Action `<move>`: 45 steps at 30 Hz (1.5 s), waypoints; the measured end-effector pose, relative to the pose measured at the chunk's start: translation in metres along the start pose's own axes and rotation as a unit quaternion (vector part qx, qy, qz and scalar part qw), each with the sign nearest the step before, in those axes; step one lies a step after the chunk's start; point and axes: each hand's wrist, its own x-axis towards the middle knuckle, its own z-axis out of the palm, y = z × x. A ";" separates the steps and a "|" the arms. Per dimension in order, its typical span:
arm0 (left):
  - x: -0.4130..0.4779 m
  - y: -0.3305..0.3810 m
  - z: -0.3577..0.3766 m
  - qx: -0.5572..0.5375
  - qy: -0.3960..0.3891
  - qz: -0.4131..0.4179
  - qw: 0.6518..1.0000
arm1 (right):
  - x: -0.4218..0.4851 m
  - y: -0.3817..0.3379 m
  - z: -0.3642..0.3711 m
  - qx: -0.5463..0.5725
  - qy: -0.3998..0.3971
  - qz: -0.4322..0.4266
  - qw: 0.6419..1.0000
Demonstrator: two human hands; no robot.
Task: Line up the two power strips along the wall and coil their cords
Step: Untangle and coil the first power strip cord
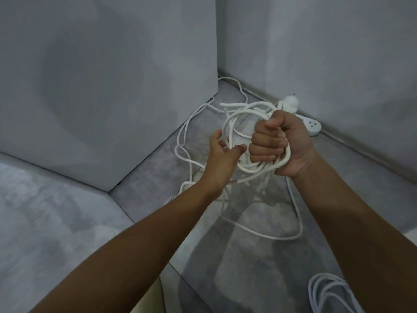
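Above floor, right hand point(284, 145) grips coiled cord point(234, 123), left hand point(222, 152) open.

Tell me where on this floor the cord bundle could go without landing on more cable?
Bare grey floor left of the left forearm, below the grey wall block. Another patch along the right wall, between the white power strip and the coiled white cord. Crowded: loose white cord sprawls across the corner.

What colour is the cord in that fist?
White; the head view shows the cord in the right hand clearly.
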 end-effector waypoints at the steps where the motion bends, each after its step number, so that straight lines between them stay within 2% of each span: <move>1: 0.001 0.000 0.000 -0.013 -0.031 -0.011 0.999 | -0.001 0.000 0.001 0.013 -0.007 0.000 1.000; 3: 0.001 0.004 0.000 -0.067 -0.107 -0.062 0.990 | -0.003 0.000 0.003 0.020 -0.008 0.000 1.000; 6: -0.003 0.009 -0.001 -0.105 -0.172 -0.142 0.969 | -0.008 -0.001 0.008 0.006 0.005 0.004 1.000; 10: -0.008 0.002 -0.005 -0.074 -0.235 -0.164 0.955 | -0.010 -0.003 0.012 -0.003 0.014 0.022 1.000; 12: -0.010 0.001 -0.003 -0.117 -0.257 -0.174 0.943 | -0.010 -0.003 0.010 0.001 0.006 0.028 1.000; 14: -0.006 0.001 -0.002 -0.155 -0.251 -0.178 0.939 | -0.010 -0.005 0.003 0.005 -0.004 0.032 0.999; 16: -0.001 -0.001 0.000 -0.144 -0.204 -0.173 0.953 | -0.009 -0.005 -0.002 0.007 0.000 0.032 0.999; 18: 0.003 -0.003 0.001 -0.110 -0.141 -0.153 0.972 | -0.008 -0.002 -0.009 -0.023 0.035 0.019 0.999; 19: 0.006 -0.005 -0.002 -0.094 -0.101 -0.134 0.981 | -0.008 -0.002 -0.010 -0.064 0.078 0.015 0.995; 21: 0.014 -0.009 -0.012 -0.058 -0.017 -0.109 0.992 | -0.009 -0.001 -0.016 -0.146 0.187 0.012 0.971; 23: 0.022 -0.017 -0.021 -0.024 0.032 -0.122 0.992 | -0.010 0.000 -0.020 -0.173 0.286 0.008 0.943; 26: 0.027 -0.025 -0.025 -0.002 0.046 -0.136 0.990 | -0.003 0.006 -0.019 -0.139 0.372 0.001 0.918; 28: 0.027 -0.030 -0.021 0.010 0.055 -0.136 0.989 | 0.008 0.012 -0.017 -0.124 0.424 -0.034 0.897; 32: 0.023 -0.037 -0.010 0.029 0.058 -0.122 0.990 | 0.024 0.019 -0.015 -0.171 0.552 -0.130 0.806; 35: 0.022 -0.024 -0.009 0.091 0.021 -0.121 0.988 | 0.024 0.015 -0.017 -0.154 0.584 -0.154 0.782; 38: 0.014 -0.011 -0.012 0.197 -0.051 -0.076 0.976 | 0.024 0.011 -0.021 -0.108 0.602 -0.172 0.772; 40: 0.003 -0.007 -0.012 0.227 -0.051 -0.046 0.972 | 0.028 0.012 -0.023 -0.088 0.612 -0.183 0.764; 42: -0.007 -0.013 -0.012 0.260 -0.019 -0.016 0.965 | 0.030 0.009 -0.026 -0.072 0.619 -0.207 0.754; 44: -0.014 -0.025 -0.016 0.331 -0.015 0.044 0.943 | 0.027 0.000 -0.031 -0.056 0.622 -0.250 0.740; 45: -0.017 -0.031 -0.017 0.380 -0.043 0.072 0.921 | 0.024 -0.007 -0.033 -0.049 0.624 -0.272 0.731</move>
